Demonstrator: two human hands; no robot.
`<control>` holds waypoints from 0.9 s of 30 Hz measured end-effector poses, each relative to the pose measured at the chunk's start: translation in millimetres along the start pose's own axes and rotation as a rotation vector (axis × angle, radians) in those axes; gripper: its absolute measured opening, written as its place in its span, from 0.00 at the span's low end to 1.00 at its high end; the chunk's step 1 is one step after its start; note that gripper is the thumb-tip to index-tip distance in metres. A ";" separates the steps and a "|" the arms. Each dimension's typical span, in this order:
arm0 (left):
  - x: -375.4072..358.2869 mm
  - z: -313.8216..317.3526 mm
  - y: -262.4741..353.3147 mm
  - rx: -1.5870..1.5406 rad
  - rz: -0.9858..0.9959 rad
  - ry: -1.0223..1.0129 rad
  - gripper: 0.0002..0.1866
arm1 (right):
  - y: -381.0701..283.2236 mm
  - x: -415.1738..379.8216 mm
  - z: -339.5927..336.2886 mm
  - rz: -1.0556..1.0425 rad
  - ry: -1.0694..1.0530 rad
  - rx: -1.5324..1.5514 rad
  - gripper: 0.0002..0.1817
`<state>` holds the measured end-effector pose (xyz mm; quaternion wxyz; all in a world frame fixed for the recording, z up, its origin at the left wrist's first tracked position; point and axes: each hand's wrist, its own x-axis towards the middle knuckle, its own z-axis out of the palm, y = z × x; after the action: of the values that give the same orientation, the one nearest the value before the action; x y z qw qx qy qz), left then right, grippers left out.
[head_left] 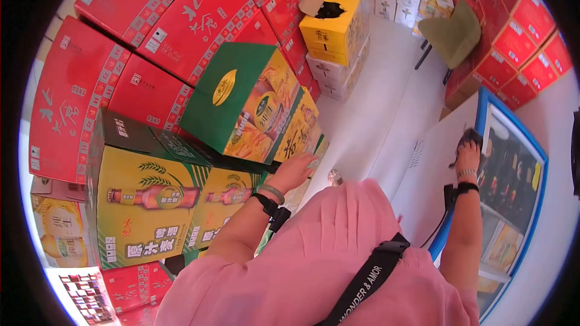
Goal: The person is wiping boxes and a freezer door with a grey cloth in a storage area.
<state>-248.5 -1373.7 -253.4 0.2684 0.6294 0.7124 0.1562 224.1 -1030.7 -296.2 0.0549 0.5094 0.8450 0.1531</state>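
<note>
My left hand (pixel 292 172) is by the lower edge of a green and yellow carton (pixel 266 108), fingers stretched out and holding nothing; whether it touches the carton below is hard to tell. That carton sits tilted on beer cartons (pixel 151 199) printed with brown bottles. On the right, my right hand (pixel 466 158) rests on the white side of a blue-framed glass-door cooler (pixel 547 172). Its fingers press on a dark, crumpled cloth (pixel 473 137), partly covered by the hand. Dark bottles show behind the cooler's glass.
Red cartons (pixel 193 24) are stacked along the left, with more red boxes (pixel 516 42) at the far right. A yellow carton (pixel 331 27) with a torn-open top stands on white boxes. A green chair (pixel 450 33) is at the back of the pale floor (pixel 374 121).
</note>
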 end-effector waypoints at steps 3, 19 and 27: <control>30.5 -18.7 1.2 -0.038 0.106 0.154 0.22 | 7.5 12.6 13.7 0.143 0.068 0.235 0.09; 13.6 -60.6 -20.4 -0.069 -0.086 0.297 0.22 | -409.9 106.7 -378.6 -1.415 0.305 1.188 0.24; -70.7 -13.3 -2.9 -0.222 -0.505 0.589 0.21 | -517.9 116.9 -370.2 -1.793 0.311 0.791 0.21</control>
<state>-254.1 -1442.0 -231.1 0.1491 0.3299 0.8699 0.3349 -360.6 -1228.0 -101.2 -0.1351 -0.3626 0.9057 -0.1729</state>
